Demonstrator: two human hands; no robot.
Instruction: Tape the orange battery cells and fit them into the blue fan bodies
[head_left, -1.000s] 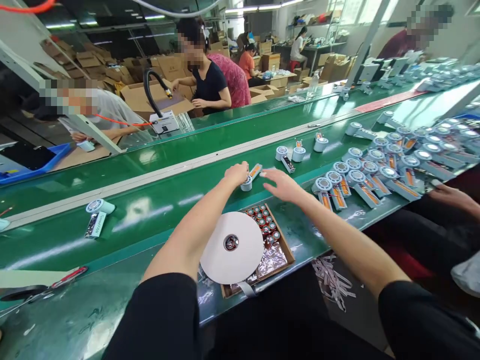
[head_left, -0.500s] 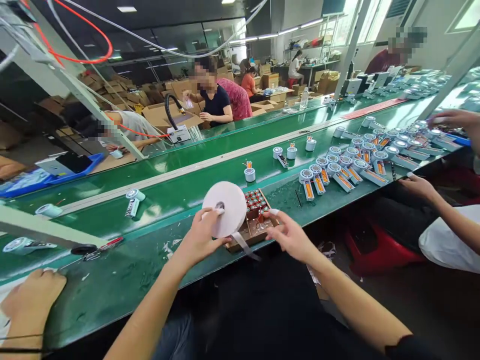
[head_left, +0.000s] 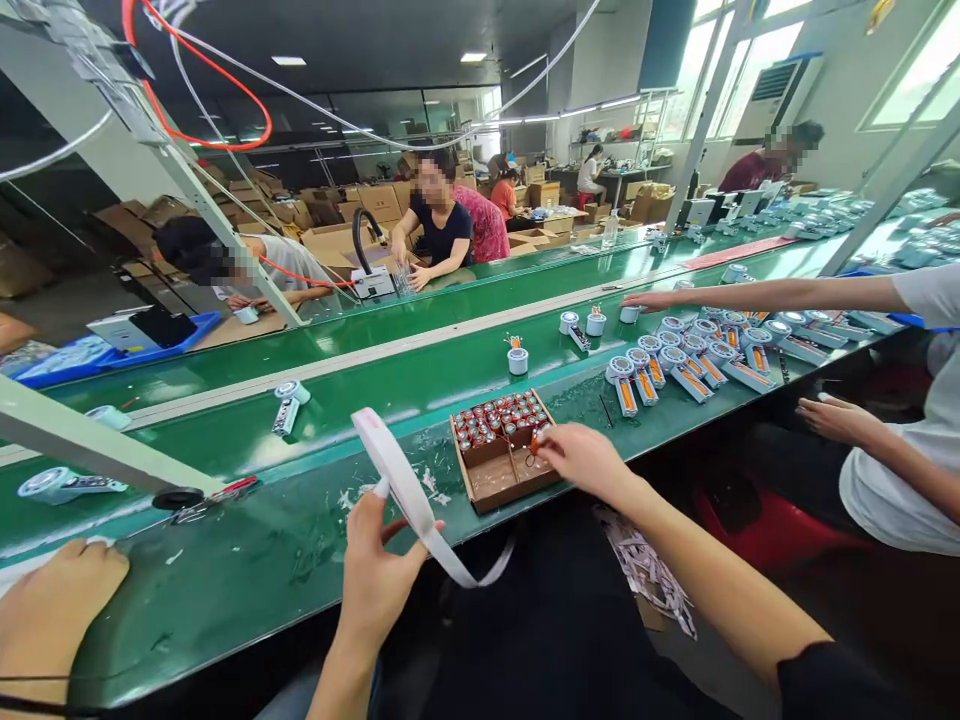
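"While the left hand [head_left: 379, 550] is curled partway shut around the white tape roll [head_left: 391, 470], what's the other one up to?"

"Right hand [head_left: 589, 462]? Drawn nearly closed, with a small orange-red piece [head_left: 534, 441] pinched at the fingertips, over the near part of the cardboard box [head_left: 463, 478]. I can see a thin dark loop of wire by it."

"And the roll, is it on the table?"

"No, it's held up, tilted almost edge-on, left of the box. Thumb and fingers are spread around its lower part, and a loose tape end [head_left: 466, 577] curves down past the table's near edge."

"What's packed in the box?"

"Red cylinders [head_left: 499, 418] with silvery ends, crowded into the far part. The near part has a cardboard divider."

"There's a pale round unit [head_left: 517, 362] just beyond it."

"Yes, upright on the green belt [head_left: 405, 375], orange showing behind its rim. More round-headed units [head_left: 637, 384] lie to the right, many with orange strips along their handles."

"Whose arm is that?"

"A co-worker's [head_left: 765, 296], stretched across above those units. Over on the left, another person's hand [head_left: 71, 590] rests on the green table [head_left: 247, 560]."
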